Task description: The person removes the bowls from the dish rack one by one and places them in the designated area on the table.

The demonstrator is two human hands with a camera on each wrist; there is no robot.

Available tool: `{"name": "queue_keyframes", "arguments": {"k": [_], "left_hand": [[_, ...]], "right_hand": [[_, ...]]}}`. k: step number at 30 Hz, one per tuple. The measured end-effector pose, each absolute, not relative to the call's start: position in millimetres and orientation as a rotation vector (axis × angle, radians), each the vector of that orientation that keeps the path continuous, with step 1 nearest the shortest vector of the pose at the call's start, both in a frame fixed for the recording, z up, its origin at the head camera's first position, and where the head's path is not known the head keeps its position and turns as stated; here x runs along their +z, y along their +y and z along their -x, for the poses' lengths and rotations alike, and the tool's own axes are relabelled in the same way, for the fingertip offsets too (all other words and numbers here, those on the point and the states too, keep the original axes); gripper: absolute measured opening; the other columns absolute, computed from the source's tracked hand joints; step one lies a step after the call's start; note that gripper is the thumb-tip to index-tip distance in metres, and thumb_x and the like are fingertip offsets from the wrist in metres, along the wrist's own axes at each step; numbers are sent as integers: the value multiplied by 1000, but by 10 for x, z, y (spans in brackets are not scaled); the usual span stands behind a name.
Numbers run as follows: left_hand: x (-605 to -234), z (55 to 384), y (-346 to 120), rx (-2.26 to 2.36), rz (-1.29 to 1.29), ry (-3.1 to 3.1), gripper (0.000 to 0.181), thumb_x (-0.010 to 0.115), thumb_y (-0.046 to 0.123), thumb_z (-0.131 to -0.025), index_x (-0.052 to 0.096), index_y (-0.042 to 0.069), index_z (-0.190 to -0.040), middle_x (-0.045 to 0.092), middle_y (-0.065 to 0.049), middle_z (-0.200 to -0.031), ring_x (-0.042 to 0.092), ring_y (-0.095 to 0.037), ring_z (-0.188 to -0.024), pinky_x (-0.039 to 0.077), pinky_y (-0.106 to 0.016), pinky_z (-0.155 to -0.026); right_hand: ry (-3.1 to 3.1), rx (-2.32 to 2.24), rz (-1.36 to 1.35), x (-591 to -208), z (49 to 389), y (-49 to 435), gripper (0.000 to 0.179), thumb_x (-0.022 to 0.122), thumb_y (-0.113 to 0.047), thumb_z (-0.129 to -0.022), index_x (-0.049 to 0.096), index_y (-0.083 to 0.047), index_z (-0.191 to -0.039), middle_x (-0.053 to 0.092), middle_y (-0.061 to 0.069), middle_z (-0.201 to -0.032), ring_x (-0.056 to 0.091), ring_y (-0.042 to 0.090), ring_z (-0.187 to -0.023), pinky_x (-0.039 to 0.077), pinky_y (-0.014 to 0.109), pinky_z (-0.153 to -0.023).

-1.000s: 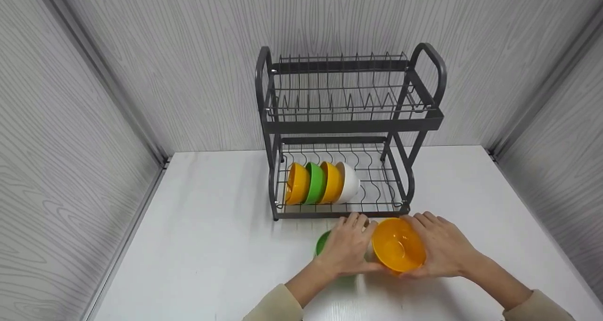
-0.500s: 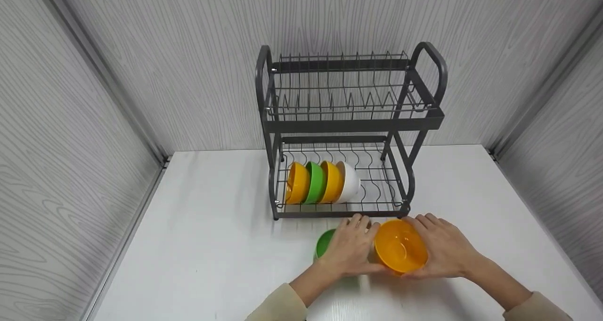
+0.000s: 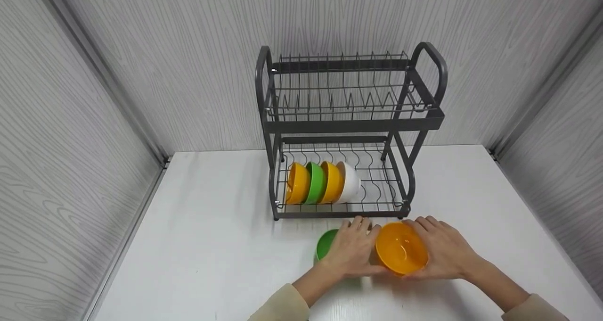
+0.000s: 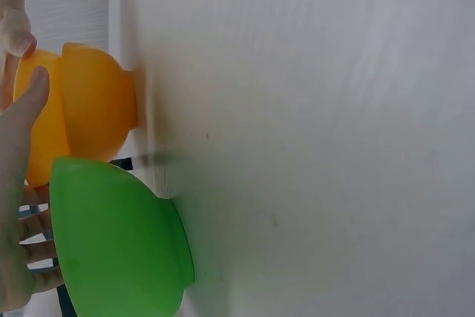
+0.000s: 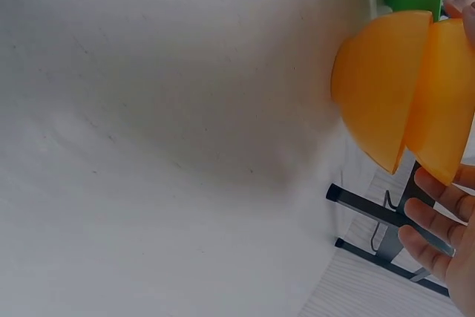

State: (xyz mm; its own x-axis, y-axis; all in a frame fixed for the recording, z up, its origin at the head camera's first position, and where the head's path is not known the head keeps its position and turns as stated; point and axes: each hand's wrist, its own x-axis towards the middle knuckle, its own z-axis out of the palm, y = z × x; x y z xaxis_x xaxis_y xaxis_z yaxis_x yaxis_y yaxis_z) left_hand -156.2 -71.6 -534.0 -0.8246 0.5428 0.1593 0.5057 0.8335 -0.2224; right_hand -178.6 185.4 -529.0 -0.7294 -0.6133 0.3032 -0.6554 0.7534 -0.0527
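An orange bowl (image 3: 402, 250) sits between my two hands in the head view, its inside facing up. My left hand (image 3: 351, 251) holds its left side, thumb along the near rim, and my right hand (image 3: 443, 251) grips the right side. Both wrist views show this upper bowl (image 4: 43, 128) set at a tilt in a second orange bowl (image 4: 98, 102), whose foot is at the table. Just left of them stands a green bowl (image 3: 325, 244), partly covered by my left hand in the head view.
Behind the hands stands a dark two-tier dish rack (image 3: 353, 126). On its lower tier, bowls lean in a row at the left: orange (image 3: 297, 184), green (image 3: 314, 183), orange (image 3: 331, 183) and white (image 3: 348, 183). Wood-patterned panels (image 3: 188, 66) enclose the white table (image 3: 202, 245).
My hands and the upper orange bowl have shifted slightly right and toward me. More of the green bowl shows beside my left hand. The rack and its bowls are unchanged.
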Motion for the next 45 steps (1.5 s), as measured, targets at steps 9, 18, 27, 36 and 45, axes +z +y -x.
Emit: {"name": "queue_keyframes", "arguments": {"k": [9, 18, 27, 36, 45], "left_hand": [[-5396, 1563, -710, 247, 822, -2774, 95, 47, 94, -82, 54, 24, -145, 62, -2, -131, 58, -20, -120, 55, -38, -99], [-5430, 1570, -700, 247, 816, -2807, 95, 47, 94, -82, 52, 24, -147, 63, -2, -134, 59, -20, -124, 55, -41, -103], [-5436, 1583, -696, 247, 823, -2823, 96, 46, 94, -82, 52, 23, -147, 62, -2, -135, 59, -21, -124, 54, -40, -102], [-5444, 1577, -683, 270, 817, -2833, 97, 44, 96, -81, 53, 24, -145, 60, 0, -132, 57, -19, -122, 53, -36, -97], [-5463, 1583, -668, 261, 817, -2859, 102, 41, 98, -80, 52, 22, -147, 60, -2, -139, 57, -21, -128, 54, -40, -104]], "right_hand": [[-2704, 248, -992, -5333, 1786, 1849, 116, 70, -98, -57, 60, -15, -138, 65, -5, -113, 57, 13, -99, 59, 37, -80], [-2739, 240, -980, -5398, 1816, 1847, 118, 70, -98, -57, 58, -14, -140, 64, -2, -117, 58, 15, -102, 60, 39, -82], [-2744, 246, -979, -5439, 1830, 1851, 117, 69, -98, -58, 59, -15, -139, 64, -3, -117, 58, 14, -102, 61, 39, -84], [-2742, 249, -978, -5479, 1830, 1856, 118, 73, -96, -56, 59, -12, -139, 65, -1, -120, 61, 17, -105, 62, 43, -87], [-2744, 250, -983, -5499, 1833, 1855, 118, 68, -98, -59, 59, -12, -139, 65, -2, -120, 59, 15, -104, 62, 41, -86]]}}
